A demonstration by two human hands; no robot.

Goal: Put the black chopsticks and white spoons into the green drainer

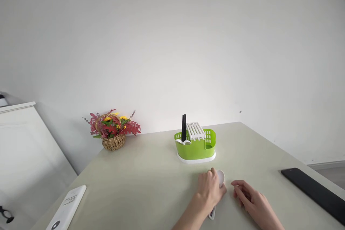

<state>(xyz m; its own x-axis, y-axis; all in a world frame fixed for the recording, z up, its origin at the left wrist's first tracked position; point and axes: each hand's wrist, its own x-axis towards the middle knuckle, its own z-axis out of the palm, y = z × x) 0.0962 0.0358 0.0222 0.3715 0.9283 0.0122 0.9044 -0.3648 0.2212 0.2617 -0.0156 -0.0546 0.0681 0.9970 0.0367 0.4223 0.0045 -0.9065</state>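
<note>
My left hand (208, 188) is closed around a white spoon (220, 177) low over the front of the table. The spoon's round bowl shows past my fingers, and the patterned end of its handle comes out below my palm. Just to the right, my right hand (252, 201) is near the table top, fingers loosely bent and slightly apart, with nothing visible in them. Beyond both hands stands a green utensil basket (195, 151) on a white base. Black chopsticks (183, 128) stand upright in its left part, beside white spoons (186, 142). A white slatted rack (196, 130) lies across its top.
A wicker basket of artificial flowers (114, 142) stands at the back left of the table (140, 187). At the front left lies a white, flat device (67, 208). Along the right edge is a long black object (314, 192). A white cabinet (24, 151) stands left of the table.
</note>
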